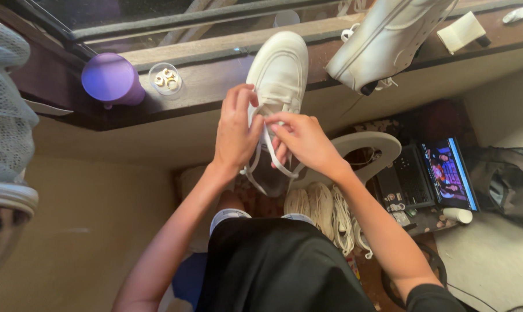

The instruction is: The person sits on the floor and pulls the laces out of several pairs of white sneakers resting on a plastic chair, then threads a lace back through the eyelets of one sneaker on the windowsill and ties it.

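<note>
Both hands crowd the white shoe, leaving little gap between them. On the window ledge a purple cup and a small clear cup stand to the left, and a second shoe hangs over the edge to the right. Bare ledge lies between these. Below right, a laptop and a heap of laces fill the floor.

Black short-sleeved top, black shorts, bare forearms
</note>
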Action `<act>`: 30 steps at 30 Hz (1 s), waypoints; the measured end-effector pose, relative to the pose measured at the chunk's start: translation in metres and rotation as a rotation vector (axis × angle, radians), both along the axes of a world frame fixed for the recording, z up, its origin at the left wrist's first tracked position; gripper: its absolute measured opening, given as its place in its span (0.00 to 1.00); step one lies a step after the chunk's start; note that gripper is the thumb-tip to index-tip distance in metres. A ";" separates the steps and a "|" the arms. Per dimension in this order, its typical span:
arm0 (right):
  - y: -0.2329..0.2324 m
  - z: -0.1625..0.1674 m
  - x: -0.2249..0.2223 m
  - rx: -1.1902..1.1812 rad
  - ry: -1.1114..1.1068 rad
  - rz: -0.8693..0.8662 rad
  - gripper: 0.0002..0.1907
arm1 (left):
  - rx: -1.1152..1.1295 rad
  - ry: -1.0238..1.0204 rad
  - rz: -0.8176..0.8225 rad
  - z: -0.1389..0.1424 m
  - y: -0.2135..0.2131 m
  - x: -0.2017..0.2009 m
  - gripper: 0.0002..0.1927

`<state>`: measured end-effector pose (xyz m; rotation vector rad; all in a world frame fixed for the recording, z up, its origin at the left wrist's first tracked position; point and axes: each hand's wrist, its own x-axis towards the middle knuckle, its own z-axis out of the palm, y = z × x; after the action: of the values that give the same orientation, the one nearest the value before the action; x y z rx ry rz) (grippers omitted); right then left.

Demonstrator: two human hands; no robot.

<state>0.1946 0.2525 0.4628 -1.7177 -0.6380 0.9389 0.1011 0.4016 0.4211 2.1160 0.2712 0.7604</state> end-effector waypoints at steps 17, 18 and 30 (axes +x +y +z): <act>0.020 -0.024 -0.011 -0.113 -0.988 -0.239 0.08 | -0.045 0.002 0.011 -0.003 0.001 0.005 0.16; 0.015 -0.020 -0.007 -0.129 -0.851 -0.244 0.07 | -0.044 0.000 0.009 -0.003 0.001 0.005 0.15; -0.029 0.008 0.032 0.109 0.064 0.005 0.12 | 0.015 0.027 0.011 -0.004 0.000 -0.003 0.16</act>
<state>0.2265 0.2234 0.4703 -1.5842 -0.6401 0.9415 0.0978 0.4011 0.4171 2.1416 0.2928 0.7425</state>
